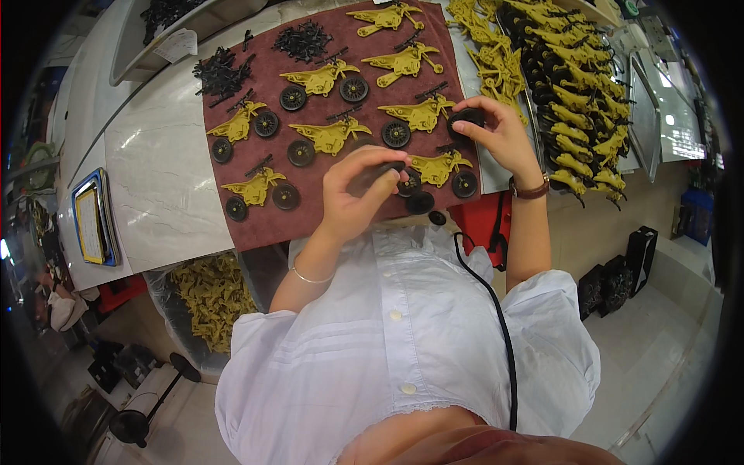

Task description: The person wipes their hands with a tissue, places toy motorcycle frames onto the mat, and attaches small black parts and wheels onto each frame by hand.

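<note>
My right hand point(505, 138) pinches a black toy wheel point(463, 122) between thumb and fingers, at the front end of a yellow toy motorcycle body point(425, 116) whose rear wheel point(396, 134) lies beside it. Nearer me, my left hand point(355, 190) is closed on a dark piece point(394, 166) that looks like another wheel seen edge-on. Just right of it lies another yellow motorcycle body point(439, 168) with a wheel point(464, 184) at its front. Loose black wheels point(420, 203) sit near the cloth's front edge, by my shirt.
More motorcycle bodies point(329, 137), several with wheels beside them, lie on a maroon cloth point(263, 225). Piles of small black parts point(223, 74) are at its far left. Yellow parts point(492, 58) and rows of motorcycles point(577, 101) fill the right. A bin of yellow pieces point(213, 298) stands below left.
</note>
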Available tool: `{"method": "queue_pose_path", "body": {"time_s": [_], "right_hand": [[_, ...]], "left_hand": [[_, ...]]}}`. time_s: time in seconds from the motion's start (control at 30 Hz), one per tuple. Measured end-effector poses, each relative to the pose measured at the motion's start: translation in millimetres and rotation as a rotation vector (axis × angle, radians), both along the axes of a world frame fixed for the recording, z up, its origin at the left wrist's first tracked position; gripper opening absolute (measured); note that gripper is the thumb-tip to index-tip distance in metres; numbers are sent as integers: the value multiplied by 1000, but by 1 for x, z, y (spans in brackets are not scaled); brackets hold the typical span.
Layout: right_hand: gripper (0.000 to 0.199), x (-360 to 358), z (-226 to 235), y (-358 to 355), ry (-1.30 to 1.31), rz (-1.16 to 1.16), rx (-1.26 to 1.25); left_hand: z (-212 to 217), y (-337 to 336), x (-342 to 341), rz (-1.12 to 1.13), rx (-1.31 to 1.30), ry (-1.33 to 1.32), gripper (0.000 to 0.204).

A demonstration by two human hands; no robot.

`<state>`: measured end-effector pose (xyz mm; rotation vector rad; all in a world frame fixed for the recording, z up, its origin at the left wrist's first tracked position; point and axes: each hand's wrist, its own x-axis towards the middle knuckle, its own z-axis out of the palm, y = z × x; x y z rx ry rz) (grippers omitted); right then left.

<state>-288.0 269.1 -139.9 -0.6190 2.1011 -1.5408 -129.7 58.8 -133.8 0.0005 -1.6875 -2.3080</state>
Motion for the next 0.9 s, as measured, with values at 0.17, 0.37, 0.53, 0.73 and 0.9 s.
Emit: {"method": "queue_pose_path", "body": {"time_s": [0.17, 0.37, 0.53, 0.73, 0.9], "right_hand": [[27, 0, -7, -6, 144, 44, 92], [31, 2, -6, -3, 483, -21, 319], [25, -2, -12, 7, 191, -133, 140], [17, -13, 17, -17, -33, -120, -114], [19, -35, 13, -80, 278, 76, -38]], "left_hand": [[5, 7, 5, -32, -619, 152, 20], [4, 28, 24, -114, -1048, 177, 23], [-7, 40, 31, -71, -1202, 147, 21], [-10, 43, 35, 16, -1194, 119, 24], [-16, 42, 35, -21, -1284, 114, 24]]}}
